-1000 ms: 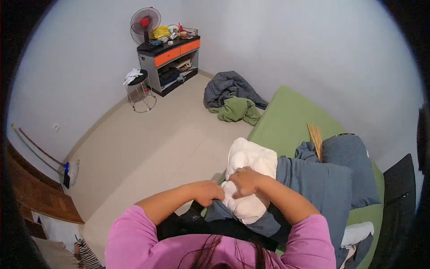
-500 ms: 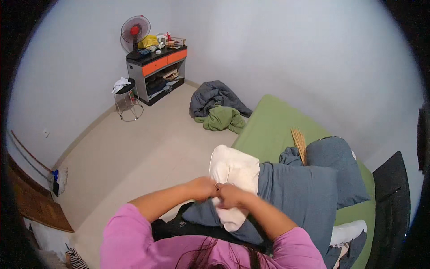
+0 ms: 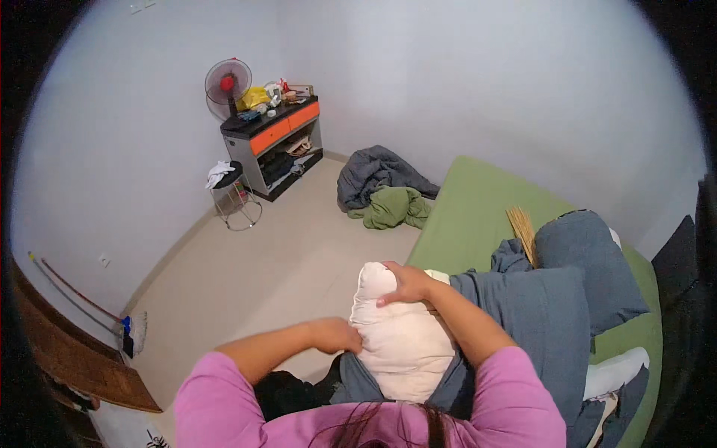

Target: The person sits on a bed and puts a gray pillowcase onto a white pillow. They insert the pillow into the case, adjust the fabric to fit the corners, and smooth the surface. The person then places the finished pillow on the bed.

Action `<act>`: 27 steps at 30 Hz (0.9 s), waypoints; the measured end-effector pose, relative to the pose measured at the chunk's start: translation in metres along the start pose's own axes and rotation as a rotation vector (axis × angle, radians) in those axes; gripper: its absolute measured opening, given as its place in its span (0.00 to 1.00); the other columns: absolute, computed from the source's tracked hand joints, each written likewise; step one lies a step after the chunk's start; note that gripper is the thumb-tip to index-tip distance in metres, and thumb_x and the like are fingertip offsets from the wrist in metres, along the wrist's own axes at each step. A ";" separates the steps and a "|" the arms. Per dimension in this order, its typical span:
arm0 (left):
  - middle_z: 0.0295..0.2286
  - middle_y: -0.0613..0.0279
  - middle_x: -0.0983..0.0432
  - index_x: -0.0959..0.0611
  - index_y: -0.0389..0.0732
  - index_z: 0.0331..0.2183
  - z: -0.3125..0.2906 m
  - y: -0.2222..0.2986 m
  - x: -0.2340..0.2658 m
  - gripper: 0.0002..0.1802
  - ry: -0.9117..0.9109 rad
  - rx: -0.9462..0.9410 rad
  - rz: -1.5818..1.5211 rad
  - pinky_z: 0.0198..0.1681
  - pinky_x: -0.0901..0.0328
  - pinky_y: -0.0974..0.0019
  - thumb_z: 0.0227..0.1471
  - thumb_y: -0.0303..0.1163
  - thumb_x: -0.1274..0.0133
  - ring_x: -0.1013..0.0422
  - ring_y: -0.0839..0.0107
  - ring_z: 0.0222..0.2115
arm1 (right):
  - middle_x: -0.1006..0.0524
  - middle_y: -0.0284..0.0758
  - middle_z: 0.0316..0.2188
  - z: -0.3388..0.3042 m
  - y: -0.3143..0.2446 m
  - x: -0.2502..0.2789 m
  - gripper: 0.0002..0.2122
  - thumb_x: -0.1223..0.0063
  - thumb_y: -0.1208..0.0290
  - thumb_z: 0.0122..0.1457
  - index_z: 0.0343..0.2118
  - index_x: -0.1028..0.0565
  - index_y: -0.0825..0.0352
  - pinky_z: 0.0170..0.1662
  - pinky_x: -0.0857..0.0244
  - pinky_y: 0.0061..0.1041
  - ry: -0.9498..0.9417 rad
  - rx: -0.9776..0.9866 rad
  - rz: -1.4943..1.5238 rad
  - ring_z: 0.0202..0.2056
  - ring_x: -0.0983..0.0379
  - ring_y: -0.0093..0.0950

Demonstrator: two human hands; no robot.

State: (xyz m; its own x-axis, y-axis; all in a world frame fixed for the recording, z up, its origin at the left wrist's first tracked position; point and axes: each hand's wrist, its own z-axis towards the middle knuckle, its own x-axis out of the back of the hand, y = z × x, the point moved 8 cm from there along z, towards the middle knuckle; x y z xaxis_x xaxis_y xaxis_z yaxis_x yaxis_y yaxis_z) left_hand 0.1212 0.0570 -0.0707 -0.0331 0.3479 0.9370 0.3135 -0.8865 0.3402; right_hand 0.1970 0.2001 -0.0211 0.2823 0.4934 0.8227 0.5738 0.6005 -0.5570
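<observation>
A cream-white pillow (image 3: 403, 343) stands tilted up before me at the bed's near edge. Grey-blue cloth (image 3: 358, 377) lies against its lower sides, so its bottom end is partly hidden. My right hand (image 3: 409, 284) grips the pillow's upper end, thumb on the near face and fingers over the far side. At the pillow's left edge my left hand (image 3: 336, 336) is closed, its fingertips tucked against the fabric. Right of the pillow, a wide grey-blue cloth-covered piece (image 3: 530, 317) lies on the green bed (image 3: 478, 201).
Farther right are a grey-blue pillow (image 3: 590, 269), a stick bundle (image 3: 523, 231) and a white pillow partly in grey cloth (image 3: 616, 373). Grey and green bedding (image 3: 385, 179) is heaped on the floor. A stool (image 3: 235, 198), cabinet (image 3: 276, 142), fan (image 3: 228, 82) and broom (image 3: 134, 332) line the walls.
My hands, close together on the pillow before, are now apart. The right has moved up to its top end, and the left is at its left edge. More of the pillow's broad face shows.
</observation>
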 end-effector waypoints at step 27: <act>0.21 0.61 0.31 0.24 0.41 0.26 0.065 -0.089 0.158 0.10 0.817 0.421 0.149 0.31 0.36 0.66 0.32 0.28 0.47 0.33 0.65 0.26 | 0.30 0.42 0.40 -0.072 -0.021 -0.003 0.26 0.66 0.45 0.51 0.32 0.25 0.66 0.52 0.57 0.48 0.063 0.061 -0.500 0.44 0.37 0.37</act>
State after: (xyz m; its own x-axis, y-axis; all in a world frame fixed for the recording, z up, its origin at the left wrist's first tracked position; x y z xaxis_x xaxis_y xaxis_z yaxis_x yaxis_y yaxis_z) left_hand 0.1498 0.2104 0.0419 -0.5726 -0.2244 0.7885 0.6810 -0.6658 0.3050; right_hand 0.2394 0.1410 -0.0036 0.0317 0.0986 0.9946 0.6054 0.7900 -0.0976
